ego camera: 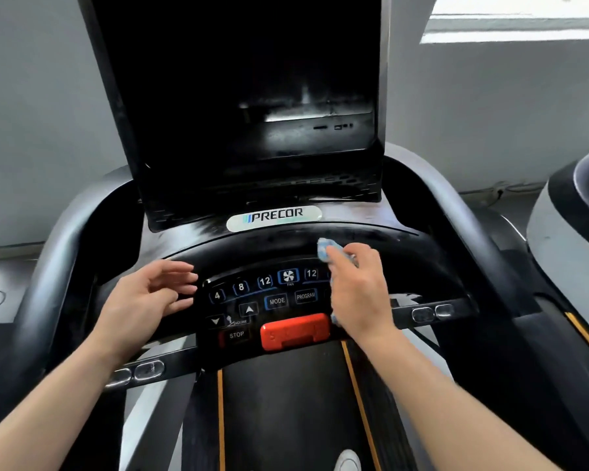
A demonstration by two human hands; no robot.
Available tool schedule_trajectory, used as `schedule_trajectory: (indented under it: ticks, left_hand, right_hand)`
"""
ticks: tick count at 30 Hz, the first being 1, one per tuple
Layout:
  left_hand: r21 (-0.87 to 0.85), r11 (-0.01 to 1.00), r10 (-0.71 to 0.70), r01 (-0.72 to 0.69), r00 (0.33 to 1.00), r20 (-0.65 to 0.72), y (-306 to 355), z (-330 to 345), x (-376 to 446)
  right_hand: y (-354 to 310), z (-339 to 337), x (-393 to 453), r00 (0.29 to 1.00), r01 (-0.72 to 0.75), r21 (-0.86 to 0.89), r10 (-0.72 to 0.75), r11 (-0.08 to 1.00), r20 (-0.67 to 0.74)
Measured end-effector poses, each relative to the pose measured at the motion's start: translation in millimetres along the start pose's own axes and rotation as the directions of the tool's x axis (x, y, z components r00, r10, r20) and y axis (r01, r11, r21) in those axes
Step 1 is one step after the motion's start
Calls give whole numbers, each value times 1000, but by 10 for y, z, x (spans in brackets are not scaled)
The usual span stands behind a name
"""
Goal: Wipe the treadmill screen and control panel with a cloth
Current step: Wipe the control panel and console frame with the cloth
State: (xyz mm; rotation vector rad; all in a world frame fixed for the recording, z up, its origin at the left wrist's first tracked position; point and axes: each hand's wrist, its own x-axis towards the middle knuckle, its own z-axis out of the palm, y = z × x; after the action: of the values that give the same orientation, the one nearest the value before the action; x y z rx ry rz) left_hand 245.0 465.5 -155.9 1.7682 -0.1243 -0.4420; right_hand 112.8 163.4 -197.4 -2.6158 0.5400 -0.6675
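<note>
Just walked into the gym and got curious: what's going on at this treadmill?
A person is cleaning it. Their right hand holds a light blue cloth against the right side of the control panel. The left hand hovers open at the panel's left edge. The dark screen above shows smudges.

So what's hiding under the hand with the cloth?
Under the right hand sits the right side of the button panel. A blue and white cloth pokes out past the fingers. Any buttons beneath the hand are covered.

Bare forearms, no sleeves; left hand (pixel 150 294), right hand (pixel 357 287).
</note>
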Motion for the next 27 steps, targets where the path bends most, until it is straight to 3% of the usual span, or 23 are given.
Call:
schedule_trajectory:
  ticks: [3, 6, 9, 12, 14, 16, 18, 24, 27]
  left_hand:
    - [15, 1000, -6, 6, 1000, -7, 9, -9, -2]
    - [44, 999, -6, 6, 1000, 5, 43, 5, -24]
    - [150, 989, 13, -17, 1000, 25, 38, 31, -55]
    - [348, 935, 56, -63, 998, 30, 62, 67, -60]
    - [483, 870, 107, -105, 994, 24, 151, 128, -62]
    - [588, 795, 161, -151, 986, 34, 241, 201, -50]
    - [678, 713, 184, -181, 981, 68, 300, 252, -34]
    - [814, 548, 171, -194, 978, 118, 429, 373, 30]
    - [906, 379, 126, -187, 981, 150, 555, 570, 91]
  right_hand:
    - [196, -156, -5, 994, -104, 43, 105, 994, -21]
    - [329, -336, 17, 960, -278, 191, 276, 941, 33]
    - [600, -391, -32, 859, -503, 226, 454, 834, 237]
    - [787, -508, -40, 728, -663, 230, 540, 713, 422]
    - [775, -577, 15, 742, -666, 300, 563, 683, 365]
    - [614, -592, 67, 806, -590, 332, 513, 736, 295]
    - [491, -511, 3, 835, -540, 302, 452, 786, 314]
    - [625, -510, -401, 807, -575, 286, 473, 767, 352]
    - [699, -648, -482, 696, -699, 301, 520, 649, 495]
